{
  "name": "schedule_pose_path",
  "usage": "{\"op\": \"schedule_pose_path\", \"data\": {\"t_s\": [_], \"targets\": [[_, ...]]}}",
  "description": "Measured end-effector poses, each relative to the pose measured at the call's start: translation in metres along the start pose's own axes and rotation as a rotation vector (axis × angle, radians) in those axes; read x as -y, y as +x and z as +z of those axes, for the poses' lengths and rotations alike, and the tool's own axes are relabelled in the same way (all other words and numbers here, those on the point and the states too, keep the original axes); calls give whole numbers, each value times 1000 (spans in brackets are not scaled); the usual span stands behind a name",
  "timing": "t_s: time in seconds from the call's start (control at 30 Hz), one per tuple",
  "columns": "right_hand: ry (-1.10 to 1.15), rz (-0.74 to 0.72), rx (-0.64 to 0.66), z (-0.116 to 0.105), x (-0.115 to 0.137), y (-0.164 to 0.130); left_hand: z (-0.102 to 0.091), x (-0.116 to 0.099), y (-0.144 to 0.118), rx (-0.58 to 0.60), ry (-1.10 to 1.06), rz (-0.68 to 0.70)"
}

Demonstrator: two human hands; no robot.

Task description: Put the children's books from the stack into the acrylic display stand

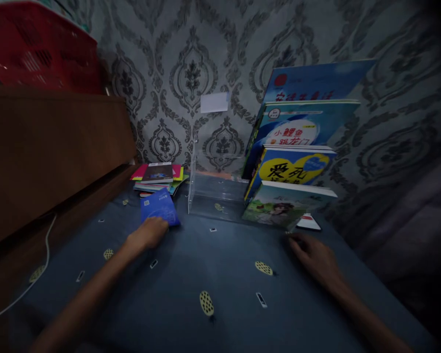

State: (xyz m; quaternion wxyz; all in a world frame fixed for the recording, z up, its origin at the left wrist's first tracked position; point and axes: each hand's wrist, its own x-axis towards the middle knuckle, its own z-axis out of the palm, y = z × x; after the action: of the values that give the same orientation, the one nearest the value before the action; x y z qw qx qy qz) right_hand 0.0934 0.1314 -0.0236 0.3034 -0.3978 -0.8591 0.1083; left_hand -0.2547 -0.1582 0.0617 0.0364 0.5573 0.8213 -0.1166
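A: Where is the thin blue paperback booklet (pixel 159 207) lying from the left hand (pixel 149 233)?

B: Just beyond it, long axis pointing away; the fingers are curling onto its near edge, grip hidden.

A: And the right hand (pixel 313 254)?

B: Resting loosely spread on the blue cloth-covered bench (pixel 191 274), well apart.

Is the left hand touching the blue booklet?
Yes, the left hand rests its fingers on the blue booklet's near edge.

Both arms reach forward, left hand (pixel 149 233) and right hand (pixel 312 254) palm-down (fingers loosely curled).
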Motion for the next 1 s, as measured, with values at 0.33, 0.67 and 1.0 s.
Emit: {"op": "schedule_pose_path", "data": {"t_s": [0.33,0.67,1.0], "targets": [[-44,-166,94,-2,34,-12,-3,-102,-48,52,-12,527],[169,-413,236,4,80,-33,-2,-98,-14,-82,-92,278],[259,-600,314,10,109,-49,16,-46,6,-78,-64,40]]}}
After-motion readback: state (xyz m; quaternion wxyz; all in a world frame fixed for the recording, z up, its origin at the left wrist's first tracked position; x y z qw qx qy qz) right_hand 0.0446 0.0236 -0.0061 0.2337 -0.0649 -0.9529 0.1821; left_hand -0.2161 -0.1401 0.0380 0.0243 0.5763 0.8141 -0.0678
